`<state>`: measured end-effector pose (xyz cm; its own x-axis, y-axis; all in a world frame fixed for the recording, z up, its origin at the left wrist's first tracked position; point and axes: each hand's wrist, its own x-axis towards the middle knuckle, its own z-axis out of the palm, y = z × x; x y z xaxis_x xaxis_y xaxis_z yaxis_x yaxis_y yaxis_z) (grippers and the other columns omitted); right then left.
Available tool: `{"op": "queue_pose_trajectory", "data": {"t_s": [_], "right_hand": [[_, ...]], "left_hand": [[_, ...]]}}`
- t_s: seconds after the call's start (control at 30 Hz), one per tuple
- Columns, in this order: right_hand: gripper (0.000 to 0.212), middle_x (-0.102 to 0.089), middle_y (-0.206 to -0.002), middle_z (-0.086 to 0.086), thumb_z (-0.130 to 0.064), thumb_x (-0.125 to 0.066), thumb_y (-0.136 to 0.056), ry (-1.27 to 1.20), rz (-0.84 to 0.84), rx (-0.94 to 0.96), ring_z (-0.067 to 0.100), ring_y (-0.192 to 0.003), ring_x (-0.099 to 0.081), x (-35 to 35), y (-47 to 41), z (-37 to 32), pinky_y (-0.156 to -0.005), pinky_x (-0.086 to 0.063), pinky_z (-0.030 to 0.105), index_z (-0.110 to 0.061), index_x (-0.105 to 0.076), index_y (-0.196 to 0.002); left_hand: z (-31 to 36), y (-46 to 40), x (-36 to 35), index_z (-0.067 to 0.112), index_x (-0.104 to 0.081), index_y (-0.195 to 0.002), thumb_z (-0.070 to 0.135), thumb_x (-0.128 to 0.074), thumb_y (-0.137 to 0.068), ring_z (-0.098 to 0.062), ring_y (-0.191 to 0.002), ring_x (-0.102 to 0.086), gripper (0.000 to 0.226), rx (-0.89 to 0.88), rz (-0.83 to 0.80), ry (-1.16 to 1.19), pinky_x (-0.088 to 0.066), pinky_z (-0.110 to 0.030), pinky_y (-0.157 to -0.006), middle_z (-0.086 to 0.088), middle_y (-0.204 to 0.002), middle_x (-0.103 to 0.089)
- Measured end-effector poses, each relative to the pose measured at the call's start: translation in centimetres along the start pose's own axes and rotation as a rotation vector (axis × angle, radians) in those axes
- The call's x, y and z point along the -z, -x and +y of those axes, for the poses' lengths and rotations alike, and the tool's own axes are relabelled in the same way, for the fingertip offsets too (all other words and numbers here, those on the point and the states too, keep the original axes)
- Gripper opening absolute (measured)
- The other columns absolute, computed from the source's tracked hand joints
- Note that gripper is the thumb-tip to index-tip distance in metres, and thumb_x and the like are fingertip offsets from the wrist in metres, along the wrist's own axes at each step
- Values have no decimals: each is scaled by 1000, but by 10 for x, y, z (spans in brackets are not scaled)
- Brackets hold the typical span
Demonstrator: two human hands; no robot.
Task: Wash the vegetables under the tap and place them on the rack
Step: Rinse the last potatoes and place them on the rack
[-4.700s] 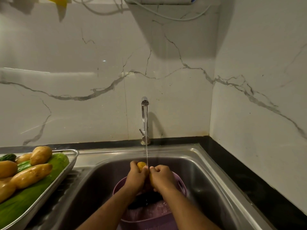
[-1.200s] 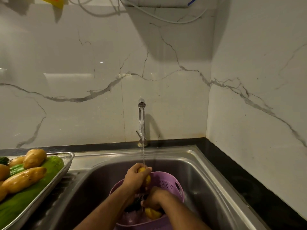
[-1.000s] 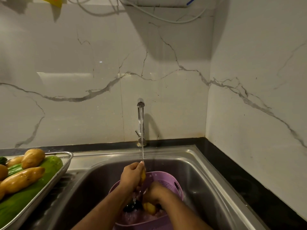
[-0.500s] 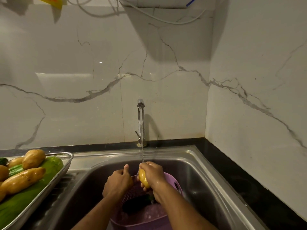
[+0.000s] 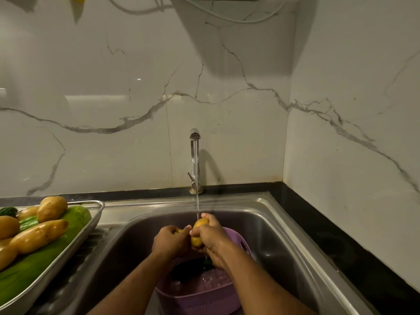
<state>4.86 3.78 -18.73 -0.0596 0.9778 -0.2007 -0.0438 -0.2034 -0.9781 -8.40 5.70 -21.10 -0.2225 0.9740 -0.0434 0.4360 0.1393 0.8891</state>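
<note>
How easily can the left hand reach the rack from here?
Probably easily: the rack lies on the left hand's own side, nothing stands between, but that hand grips a potato now.

Water is running from the tap (image 5: 195, 160) onto a potato (image 5: 198, 233) that the right hand (image 5: 210, 238) is gripping over the purple basket (image 5: 200, 292) in the sink (image 5: 284, 226). The left hand (image 5: 170, 242) is gripping a second potato (image 5: 180, 231). Washed potatoes (image 5: 37, 234) are lying on the rack (image 5: 91, 223) at left.
</note>
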Motion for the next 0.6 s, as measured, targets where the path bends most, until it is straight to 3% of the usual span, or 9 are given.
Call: {"op": "queue_pose_trajectory", "data": {"t_s": [0.07,0.17,0.27,0.4,0.47,0.53,0.6], "right_hand": [[61,-55,-122,7,-6,-67,-92,22,37,40,26,-103,-63,-3,0,2,-72,-62,34,-30,-45,-144],[44,-66,-110,11,-16,-75,-90,-18,85,52,21,-85,-68,-3,-1,3,-56,-55,26,-27,-56,-128],[24,-67,-88,9,-35,-69,-98,59,122,64,12,-61,-57,2,5,-4,-47,-46,22,-26,-58,-117],[50,-70,-84,7,-60,-35,-106,346,366,-69,15,-57,-59,13,5,0,-47,-43,24,-17,-59,-100],[55,-72,-86,10,-59,-28,-107,501,403,-176,18,-57,-62,21,7,5,-49,-44,24,-17,-63,-102],[58,-66,-67,10,-51,-33,-107,641,326,-233,21,-51,-59,26,11,9,-51,-44,23,-9,-65,-85],[57,-57,-50,7,-46,-38,-104,737,232,-225,21,-47,-54,24,16,8,-51,-43,22,-9,-59,-66]], "left_hand": [[0,1,1,10,-72,-85,46,-69,-94,-25,-80,-74,37,11,-11,16,-63,-44,-84,-9,-80,-75],[6,2,3,14,-68,-89,41,-61,-101,-29,-91,-71,30,35,-55,132,-60,-46,-91,-13,-94,-72],[17,8,3,11,-66,-99,35,-52,-107,-24,-83,-64,29,75,-111,227,-54,-34,-74,-12,-95,-67],[28,23,0,11,-61,-70,11,-47,-99,-22,-67,-53,31,153,-249,390,-43,-30,-60,-8,-66,-55],[30,27,-2,13,-63,-81,7,-48,-101,-22,-73,-57,26,101,-324,383,-50,-32,-66,-8,-75,-60],[30,25,-6,13,-62,-101,10,-52,-105,-24,-87,-64,12,41,-329,398,-57,-35,-74,-11,-95,-66],[31,23,-11,10,-60,-109,10,-52,-104,-22,-80,-64,9,9,-290,418,-56,-33,-65,-12,-94,-66]]}}
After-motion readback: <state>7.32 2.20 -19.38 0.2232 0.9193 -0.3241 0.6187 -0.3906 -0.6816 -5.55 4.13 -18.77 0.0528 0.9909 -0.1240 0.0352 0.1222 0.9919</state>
